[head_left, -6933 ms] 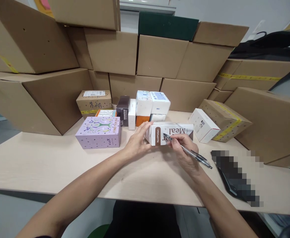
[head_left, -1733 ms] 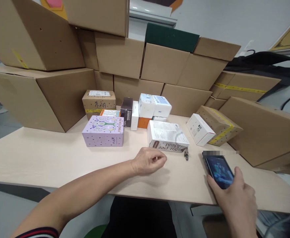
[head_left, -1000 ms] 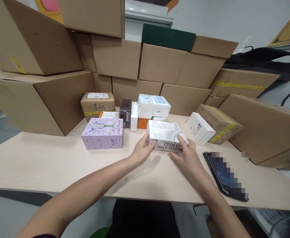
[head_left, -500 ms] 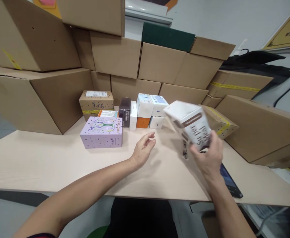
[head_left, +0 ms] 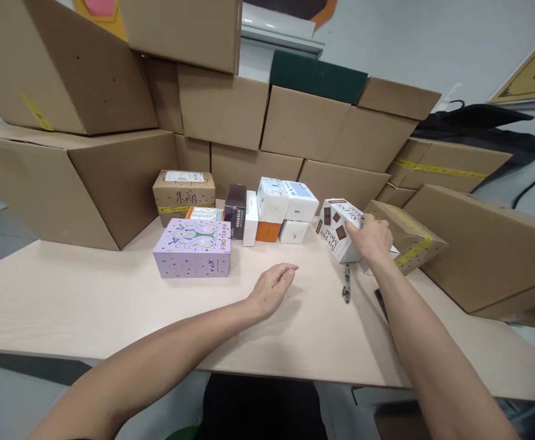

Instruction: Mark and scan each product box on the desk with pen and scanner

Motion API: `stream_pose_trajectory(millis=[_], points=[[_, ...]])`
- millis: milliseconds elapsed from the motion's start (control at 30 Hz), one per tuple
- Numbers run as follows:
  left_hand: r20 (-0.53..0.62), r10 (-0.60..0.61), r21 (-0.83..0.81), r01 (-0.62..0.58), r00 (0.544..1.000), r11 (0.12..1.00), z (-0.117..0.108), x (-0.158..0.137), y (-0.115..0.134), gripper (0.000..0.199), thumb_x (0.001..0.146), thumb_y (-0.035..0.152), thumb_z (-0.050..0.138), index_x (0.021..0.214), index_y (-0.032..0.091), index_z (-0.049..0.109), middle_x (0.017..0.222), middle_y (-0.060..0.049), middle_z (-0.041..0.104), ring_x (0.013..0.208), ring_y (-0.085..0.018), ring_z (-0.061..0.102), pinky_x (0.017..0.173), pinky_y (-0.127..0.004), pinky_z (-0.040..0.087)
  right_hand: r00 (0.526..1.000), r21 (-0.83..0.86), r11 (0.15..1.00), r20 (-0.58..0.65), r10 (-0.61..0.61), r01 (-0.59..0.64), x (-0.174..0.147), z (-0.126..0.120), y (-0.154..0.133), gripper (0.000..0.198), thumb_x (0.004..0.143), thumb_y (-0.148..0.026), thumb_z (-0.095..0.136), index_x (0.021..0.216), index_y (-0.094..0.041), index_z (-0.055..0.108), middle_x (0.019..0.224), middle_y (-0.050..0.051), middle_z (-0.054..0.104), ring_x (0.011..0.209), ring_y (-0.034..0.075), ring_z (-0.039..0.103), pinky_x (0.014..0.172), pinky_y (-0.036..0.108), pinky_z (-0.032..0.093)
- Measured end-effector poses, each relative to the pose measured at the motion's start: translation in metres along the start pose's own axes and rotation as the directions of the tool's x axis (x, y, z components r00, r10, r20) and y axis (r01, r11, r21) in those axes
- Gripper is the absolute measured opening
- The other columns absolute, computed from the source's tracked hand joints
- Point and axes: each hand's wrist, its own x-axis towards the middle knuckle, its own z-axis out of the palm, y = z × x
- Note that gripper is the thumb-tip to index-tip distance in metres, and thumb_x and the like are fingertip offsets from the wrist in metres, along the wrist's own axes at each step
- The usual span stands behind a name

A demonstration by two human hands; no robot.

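Observation:
My right hand [head_left: 374,237] is closed on a white Super Meal box [head_left: 334,231] with brown chocolate-piece prints. The box is at the right of the desk, beside the small paper packs. Another white edge [head_left: 367,267] shows below my right hand, mostly hidden. My left hand [head_left: 273,288] hovers over the middle of the desk, fingers loosely extended, with nothing in it. Left of it is a purple FINDTEA box [head_left: 194,263]. A pen [head_left: 346,284] lies between my hands. Under my right forearm, a dark flat device [head_left: 380,304] is partly covered.
At the back of the desk [head_left: 88,293], a dark box [head_left: 235,211], a slim white box [head_left: 250,220], white-blue packs [head_left: 273,198] and an orange pack [head_left: 268,232] stand in a row. Cardboard boxes [head_left: 222,107] wall the back; a yellow-taped carton [head_left: 414,241] is at right.
My right hand has taken the Super Meal box farther back and set it lower, turned so its chocolate prints show. The pen is now uncovered. My left hand has barely shifted.

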Motion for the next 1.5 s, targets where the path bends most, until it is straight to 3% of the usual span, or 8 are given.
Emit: stream_pose_trajectory(millis=[133,233,433,567,833,1200,1367,1500], points=[[0.010,-0.002,0.030,0.002,1.000,1.000,0.001,0.000,0.001,0.043,0.099,0.046,0.040,0.117,0.019,0.068,0.112,-0.009,0.072,0.108,-0.023,0.065,0.100,-0.040,0.049,0.992,0.011,0.999,-0.123,-0.033,0.035,-0.003,0.005,-0.008,0.052,0.091,-0.040,0.049,0.124,-0.002,0.061,0.132,0.034,0.045,0.116,0.042,0.052,0.086,0.053,0.043],[0.015,0.001,0.027,-0.001,1.000,1.000,0.002,0.000,0.001,0.042,0.099,0.046,0.040,0.116,0.020,0.068,0.113,-0.008,0.072,0.109,-0.023,0.065,0.100,-0.038,0.049,0.940,0.040,0.955,-0.193,-0.281,0.294,-0.012,0.007,-0.031,0.050,0.093,-0.034,0.048,0.135,-0.007,0.056,0.149,0.030,0.033,0.126,0.041,0.045,0.097,0.054,0.040],[0.030,0.028,0.046,-0.029,0.999,0.999,0.001,0.001,-0.003,0.044,0.100,0.047,0.038,0.117,0.019,0.068,0.116,-0.009,0.071,0.109,-0.023,0.065,0.100,-0.038,0.048,0.800,0.079,0.802,0.057,-0.597,0.592,-0.024,0.024,-0.092,0.081,0.084,-0.042,0.069,0.155,-0.030,0.031,0.163,0.014,0.022,0.141,0.049,0.026,0.103,0.070,0.033],[0.042,0.027,0.071,-0.029,0.999,0.997,0.000,0.001,-0.002,0.045,0.100,0.046,0.037,0.117,0.018,0.068,0.113,-0.010,0.071,0.106,-0.023,0.065,0.099,-0.039,0.049,0.831,0.097,0.841,0.127,-0.541,0.533,-0.026,0.041,-0.104,0.092,0.078,-0.041,0.074,0.156,-0.027,0.027,0.157,0.018,0.028,0.131,0.048,0.038,0.096,0.069,0.038],[0.033,0.010,0.084,-0.013,0.999,0.996,0.000,0.002,0.000,0.041,0.098,0.044,0.041,0.115,0.019,0.069,0.112,-0.008,0.072,0.102,-0.022,0.066,0.097,-0.037,0.050,0.902,0.205,0.879,-0.135,-0.410,0.430,-0.028,0.058,-0.107,0.055,0.080,-0.029,0.064,0.132,-0.015,0.053,0.132,0.019,0.040,0.110,0.034,0.049,0.093,0.052,0.043],[0.021,-0.021,0.045,0.020,1.000,0.999,-0.002,0.001,0.000,0.043,0.098,0.047,0.041,0.116,0.019,0.067,0.106,-0.009,0.072,0.103,-0.023,0.065,0.098,-0.038,0.049,0.898,0.429,0.789,-0.230,-0.376,0.440,-0.014,0.036,-0.082,0.026,0.090,-0.025,0.044,0.091,-0.021,0.070,0.099,0.011,0.064,0.097,0.024,0.062,0.093,0.039,0.049],[-0.139,-0.075,-0.118,0.059,0.987,0.991,-0.003,0.012,-0.016,0.037,0.096,0.044,0.048,0.118,0.021,0.066,0.104,-0.007,0.070,0.095,-0.019,0.064,0.091,-0.034,0.052,0.913,0.500,0.773,-0.321,-0.252,0.389,-0.018,0.017,-0.048,0.026,0.088,-0.029,0.044,0.092,-0.020,0.067,0.104,0.012,0.066,0.104,0.025,0.061,0.092,0.043,0.051],[-0.307,-0.172,-0.271,0.087,0.936,0.959,-0.005,0.023,-0.021,0.041,0.093,0.039,0.054,0.128,0.021,0.060,0.115,-0.009,0.065,0.091,-0.018,0.063,0.087,-0.034,0.052,0.994,0.866,0.489,-0.104,-0.019,0.100,-0.031,0.008,-0.003,0.028,0.078,-0.045,0.061,0.092,-0.020,0.061,0.097,0.006,0.067,0.086,0.020,0.063,0.072,0.036,0.056]])
